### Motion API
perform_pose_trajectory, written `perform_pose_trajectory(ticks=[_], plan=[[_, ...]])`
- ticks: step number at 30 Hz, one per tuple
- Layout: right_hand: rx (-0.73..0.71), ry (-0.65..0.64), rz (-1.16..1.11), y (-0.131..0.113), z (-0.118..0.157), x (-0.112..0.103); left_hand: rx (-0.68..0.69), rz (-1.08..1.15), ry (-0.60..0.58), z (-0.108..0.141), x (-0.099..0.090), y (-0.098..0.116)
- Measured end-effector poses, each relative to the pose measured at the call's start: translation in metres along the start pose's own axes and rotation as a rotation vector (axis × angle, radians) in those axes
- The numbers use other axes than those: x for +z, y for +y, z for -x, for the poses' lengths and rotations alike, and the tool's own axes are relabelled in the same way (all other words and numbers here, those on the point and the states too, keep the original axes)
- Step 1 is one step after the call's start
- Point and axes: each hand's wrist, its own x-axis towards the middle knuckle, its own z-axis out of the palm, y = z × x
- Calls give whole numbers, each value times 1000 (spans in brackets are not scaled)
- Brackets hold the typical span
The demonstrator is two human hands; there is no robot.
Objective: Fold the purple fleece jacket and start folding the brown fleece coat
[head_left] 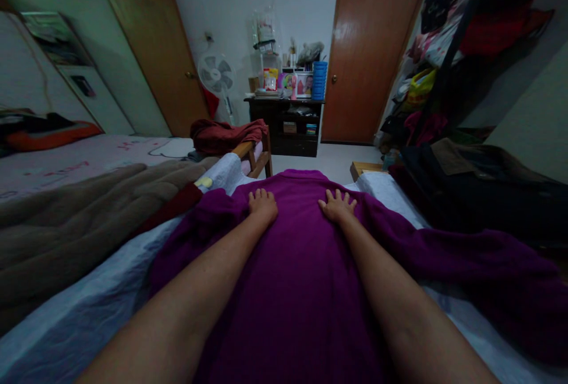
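A purple long-sleeved garment (306,289) lies spread out in front of me, its neck end pointing away. One sleeve stretches far to the right, while the other is bunched at the left. My left hand (263,205) rests on the upper left part of the garment, fingers somewhat apart. On the upper right part lies my right hand (338,205), palm down with its fingers spread. Neither hand grips anything. Under the garment is a pale blue-white cloth cover (102,277), showing on both sides.
A brown fleece blanket (89,212) lies at the left beside a patterned bed (102,153). Folded dark clothes (492,189) are stacked at the right. A reddish cloth (228,135) hangs over a wooden frame (266,159). Behind stand a fan (217,73) and a dark cabinet (284,129).
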Motion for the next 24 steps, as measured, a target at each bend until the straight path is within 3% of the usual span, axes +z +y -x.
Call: perform_pose_trajectory(ticks=[4,7,11,15,19,24], plan=[[-46,-109,38,2,6,-12,318,110,-71,55,-4,16],[-131,-149,68,6,27,-20,400,212,-161,100,-2,20],[-240,-93,93,20,75,-21,402,165,-151,150,2,11],[-344,-8,187,42,118,-25,349,129,-104,182,3,-7],[-408,-49,198,57,157,-37,251,103,-127,209,-3,-23],[-456,-128,179,61,223,-41,286,108,-163,256,-6,-39]])
